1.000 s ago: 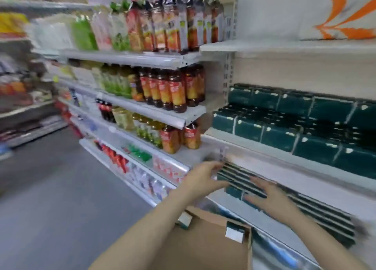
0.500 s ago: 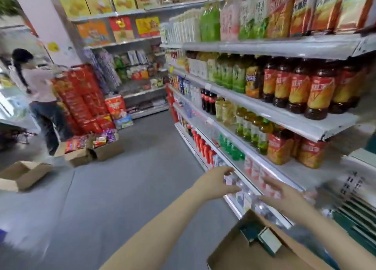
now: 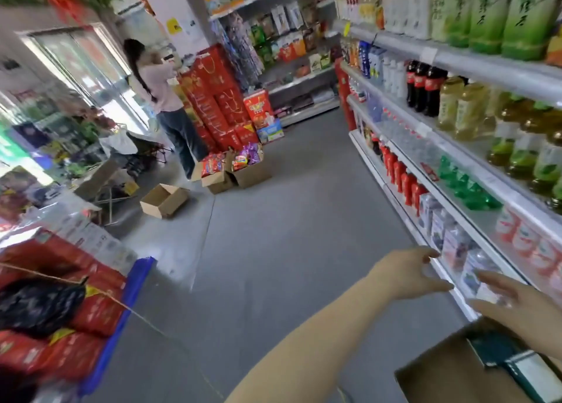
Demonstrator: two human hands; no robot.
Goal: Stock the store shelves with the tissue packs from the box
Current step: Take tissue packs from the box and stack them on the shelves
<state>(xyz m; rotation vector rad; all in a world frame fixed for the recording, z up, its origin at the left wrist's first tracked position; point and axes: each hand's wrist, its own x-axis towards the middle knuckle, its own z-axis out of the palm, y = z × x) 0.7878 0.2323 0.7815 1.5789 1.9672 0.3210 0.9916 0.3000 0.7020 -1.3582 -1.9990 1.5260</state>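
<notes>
A cardboard box (image 3: 450, 375) sits at the bottom right with dark green tissue packs (image 3: 498, 354) inside it. My left hand (image 3: 407, 272) hovers in the air beside the lowest drink shelf, fingers loosely spread and holding nothing. My right hand (image 3: 511, 299) is just above the box, fingers relaxed and empty. The tissue shelf is out of view to the right.
Drink shelves (image 3: 456, 147) run along the right side. A person (image 3: 164, 104) stands by stacked red boxes (image 3: 219, 98) at the aisle's far end. Open cardboard boxes (image 3: 164, 200) lie on the grey floor. A blue crate with red packs (image 3: 73, 311) is at my left.
My view has swung left, away from the tissue shelf and down the aisle. Both hands came off the tissue packs on the shelf and now hang empty above the box.
</notes>
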